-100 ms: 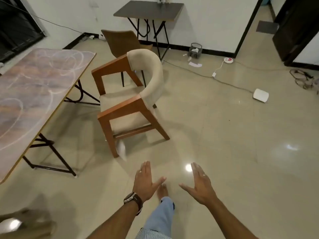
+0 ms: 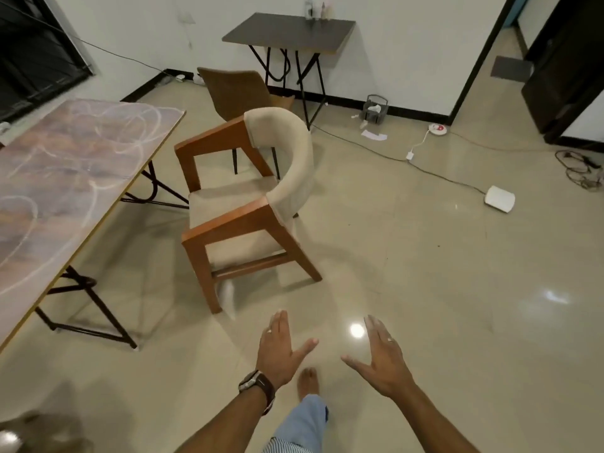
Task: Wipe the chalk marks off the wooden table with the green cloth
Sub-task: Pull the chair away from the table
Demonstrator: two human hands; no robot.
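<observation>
Hands reach forward at the bottom centre of the frame, both empty. The left hand (image 2: pixel 277 349) has its fingers straight and together, thumb spread out to the side, with a watch (image 2: pixel 258 387) on the wrist. The right hand (image 2: pixel 380 361) mirrors it, fingers straight, thumb out. Neither touches anything. Between them, lower down, a bare foot (image 2: pixel 308 380) stands on a glossy beige floor (image 2: pixel 441 305).

The table (image 2: pixel 75 178) runs along the left edge of the frame, from upper left downward, on black folding legs. White chalk marks (image 2: pixel 130 132) loop across its mottled brown top. It is well apart from both hands.

No green cloth shows anywhere in view. A blurred brownish shape in the lower left corner cannot be identified.

At the centre stands a wooden chair (image 2: pixel 248 204) with a cream cushioned back, just right of the table. Behind it is a brown chair (image 2: pixel 235 89), and a small dark side table (image 2: pixel 291 31) stands against the far wall at top centre. Cables trail across the floor at the right.

The cloth is likely soft, light and limp, so it would best be bunched into a pad under a flat palm. Chalk should lift with firm, overlapping strokes. The cloth has to be found first.
</observation>
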